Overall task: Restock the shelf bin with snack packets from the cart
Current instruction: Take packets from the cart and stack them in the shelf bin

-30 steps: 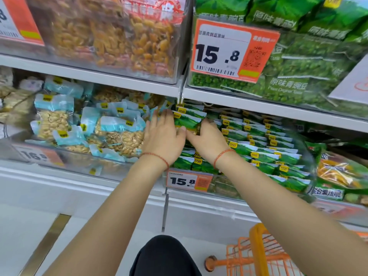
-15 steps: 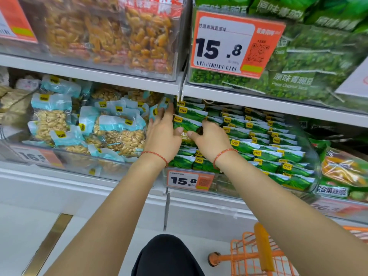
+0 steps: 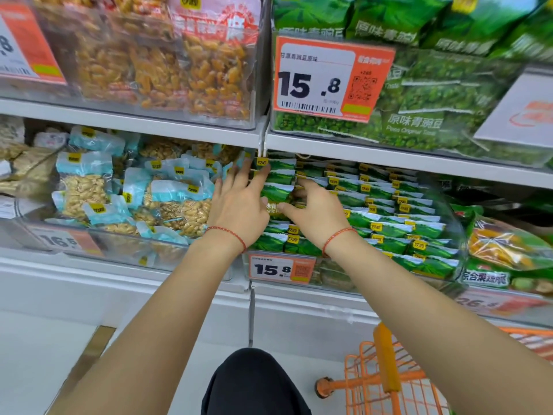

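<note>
left hand (image 3: pixel 239 205): fingers straight, bracing green foil snack packets (image 3: pixel 276 187) upright
right hand (image 3: pixel 317 214): fingers curled, pinching packets to tuck into clear plastic shelf bin (image 3: pixel 460 235)

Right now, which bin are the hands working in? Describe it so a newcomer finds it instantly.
Find the big orange 15.8 price tag on the upper shelf; the bin sits directly below, on the next shelf down. It is the clear bin packed with rows of small green packets, with a smaller 15.8 tag on its front. The bin to its left holds pale blue peanut packs instead.
</note>
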A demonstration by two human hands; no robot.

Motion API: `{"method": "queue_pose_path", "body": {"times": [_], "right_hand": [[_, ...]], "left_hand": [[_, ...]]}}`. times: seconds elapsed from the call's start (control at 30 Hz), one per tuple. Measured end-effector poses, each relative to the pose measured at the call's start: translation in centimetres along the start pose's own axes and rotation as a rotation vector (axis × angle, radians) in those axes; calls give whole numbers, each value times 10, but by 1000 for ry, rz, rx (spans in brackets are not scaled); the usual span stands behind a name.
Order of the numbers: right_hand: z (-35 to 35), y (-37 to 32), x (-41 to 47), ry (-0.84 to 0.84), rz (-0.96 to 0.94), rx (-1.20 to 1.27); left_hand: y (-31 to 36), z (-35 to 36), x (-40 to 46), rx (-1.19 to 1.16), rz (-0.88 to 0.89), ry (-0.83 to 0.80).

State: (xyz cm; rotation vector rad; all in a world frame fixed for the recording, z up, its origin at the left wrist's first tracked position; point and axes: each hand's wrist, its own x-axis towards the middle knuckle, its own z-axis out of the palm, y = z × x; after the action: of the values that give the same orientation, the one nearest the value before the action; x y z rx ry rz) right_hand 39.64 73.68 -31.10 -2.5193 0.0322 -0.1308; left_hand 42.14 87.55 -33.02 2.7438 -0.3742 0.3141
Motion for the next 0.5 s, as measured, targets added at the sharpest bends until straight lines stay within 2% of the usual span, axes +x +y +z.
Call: {"method": "queue_pose_path", "body": {"times": [0.1,0.2,0.33,0.4,0.5], "right_hand": [[-26,4,-19,51,-61,-3],[-55,21,-54,121,-131,62],[-84,68,-123,201,-214,218],[-92,99,-160,167,-189,226],[-97,151,-209,43,-68,106]], "left_hand": [[6,-13,-5,-43,8,1],[19,-20,-22,-126,67,85],[59,-16,-60,-276,327,218],[92,-8,-84,-328,505,166],[142,10,-119,-385,692,4]]}}
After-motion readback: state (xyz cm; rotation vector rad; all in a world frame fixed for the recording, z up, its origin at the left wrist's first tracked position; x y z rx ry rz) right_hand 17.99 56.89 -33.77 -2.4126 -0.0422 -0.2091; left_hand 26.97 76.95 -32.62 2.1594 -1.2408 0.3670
